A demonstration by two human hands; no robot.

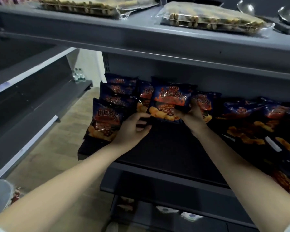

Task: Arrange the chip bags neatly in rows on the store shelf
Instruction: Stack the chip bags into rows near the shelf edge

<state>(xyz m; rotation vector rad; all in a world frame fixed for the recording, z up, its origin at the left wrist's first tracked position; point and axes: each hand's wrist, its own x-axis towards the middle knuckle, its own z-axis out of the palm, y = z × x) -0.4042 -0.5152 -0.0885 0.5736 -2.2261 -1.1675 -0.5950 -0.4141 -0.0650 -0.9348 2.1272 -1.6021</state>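
Observation:
A dark blue chip bag [170, 102] with orange chips printed on it stands upright above the middle of the dark shelf [166, 153]. My right hand [193, 118] grips its lower right corner. My left hand [132, 129] has its fingers curled at the bag's lower left edge. A row of several matching bags [107, 118] stands at the shelf's left end. More bags stand behind the held one [143, 97], and loose bags [258, 124] lie flat on the right.
The grey shelf above [141, 34] carries clear packs of biscuit sticks [208, 19] and overhangs the chip shelf. A lower shelf [166, 213] shows packages underneath. Another shelving unit [23, 101] stands at the left across a wooden floor aisle.

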